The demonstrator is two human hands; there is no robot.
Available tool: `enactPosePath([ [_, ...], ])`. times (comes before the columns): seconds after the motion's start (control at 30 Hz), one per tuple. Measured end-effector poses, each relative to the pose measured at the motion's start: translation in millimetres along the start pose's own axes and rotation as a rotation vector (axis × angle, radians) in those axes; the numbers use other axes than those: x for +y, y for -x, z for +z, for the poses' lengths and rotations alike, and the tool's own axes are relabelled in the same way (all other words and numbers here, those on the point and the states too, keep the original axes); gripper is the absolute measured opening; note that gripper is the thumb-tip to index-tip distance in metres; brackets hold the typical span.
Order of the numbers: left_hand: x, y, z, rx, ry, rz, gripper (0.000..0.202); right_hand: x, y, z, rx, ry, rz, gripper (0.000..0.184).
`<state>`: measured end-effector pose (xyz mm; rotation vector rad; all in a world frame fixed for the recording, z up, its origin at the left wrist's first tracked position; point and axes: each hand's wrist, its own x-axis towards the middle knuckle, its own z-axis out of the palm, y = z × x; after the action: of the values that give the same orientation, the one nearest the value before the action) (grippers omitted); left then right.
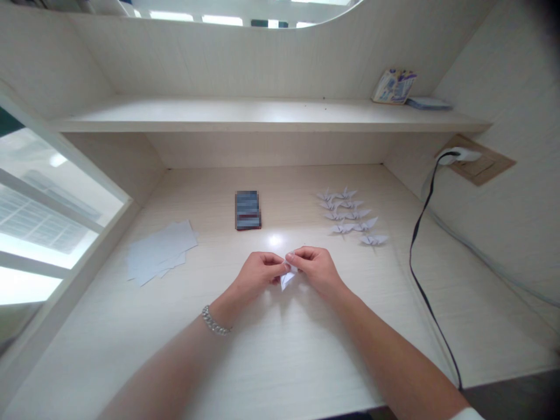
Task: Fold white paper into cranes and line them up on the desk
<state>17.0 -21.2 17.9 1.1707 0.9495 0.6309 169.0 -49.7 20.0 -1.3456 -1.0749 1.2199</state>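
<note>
My left hand (258, 273) and my right hand (315, 269) meet over the middle of the desk. Both pinch a small folded piece of white paper (287, 279) between their fingertips, held just above the desk top. The fingers of both hands are curled closed on it. A silver bracelet (214, 322) circles my left wrist. Several finished paper cranes (350, 217) lie in rows to the right, behind my right hand. A loose stack of white paper sheets (161, 251) lies to the left of my left hand.
A dark phone (247, 210) lies flat behind my hands. A black cable (422, 256) runs from a wall socket (464, 156) down over the desk's front edge. On the shelf (262, 116) above stands a small packet (394, 86).
</note>
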Motion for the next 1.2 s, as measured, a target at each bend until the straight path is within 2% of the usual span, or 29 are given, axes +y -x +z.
enactPosePath([
  [0.57,2.0,1.8,-0.7,-0.009,-0.04,-0.004,0.018,-1.1,0.7,-0.5,-0.001,-0.056,-0.056,0.023],
  [0.83,-1.3,1.3,-2.7,-0.018,-0.099,0.009,0.017,-0.7,-3.6,-7.1,0.058,-0.148,-0.038,0.025],
  [1.03,1.7,1.2,-1.9,-0.009,-0.074,-0.016,0.019,3.7,-2.6,-5.6,-0.055,0.04,-0.079,0.021],
  [1.2,2.3,1.6,-0.3,-0.002,-0.075,-0.004,0.019,6.4,-2.3,-5.2,-0.044,0.085,-0.083,0.022],
])
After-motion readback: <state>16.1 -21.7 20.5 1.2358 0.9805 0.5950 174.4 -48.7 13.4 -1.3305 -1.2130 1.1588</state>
